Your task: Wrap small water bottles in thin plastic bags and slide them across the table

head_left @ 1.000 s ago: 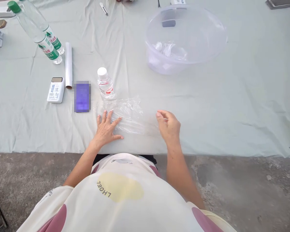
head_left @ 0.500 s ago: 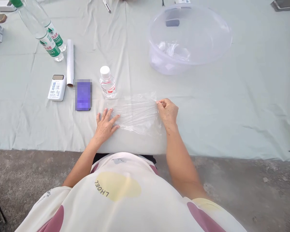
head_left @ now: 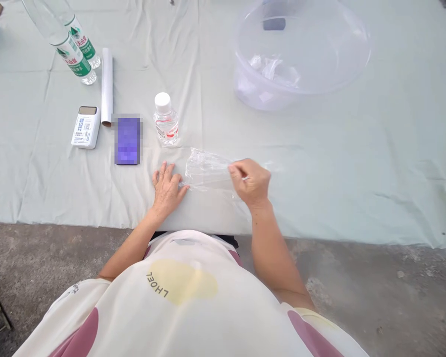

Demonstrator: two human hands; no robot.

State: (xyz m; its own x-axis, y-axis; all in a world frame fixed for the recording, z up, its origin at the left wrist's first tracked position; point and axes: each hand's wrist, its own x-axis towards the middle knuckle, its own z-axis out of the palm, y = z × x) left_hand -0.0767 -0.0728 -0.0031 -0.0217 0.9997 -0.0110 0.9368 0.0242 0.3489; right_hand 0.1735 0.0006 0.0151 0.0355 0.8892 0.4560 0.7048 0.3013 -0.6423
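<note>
A crumpled sheet of clear plastic film point(head_left: 208, 167) lies stretched between my hands on the cloth-covered table. My right hand point(head_left: 250, 182) is closed, pinching the film at its right side and pulling it into folds. Fingers spread, my left hand point(head_left: 167, 187) rests on the cloth at the film's left edge, with its thumb and index finger touching that edge. Just beyond the film stands a small clear bottle point(head_left: 166, 121) with a white cap and a red-marked label, upright.
Left of the bottle lie a phone point(head_left: 128, 140) with a blurred purple screen, a white boxy device point(head_left: 85, 130) and a roll of film point(head_left: 107, 87). Two green-labelled water bottles point(head_left: 73, 60) stand behind. A translucent basin point(head_left: 301, 92) holding crumpled plastic sits at the back right.
The film has been drawn narrower and off most of its flat spread, bunching toward my right hand. My right hand has turned and closed further. The left hand has shifted slightly right.
</note>
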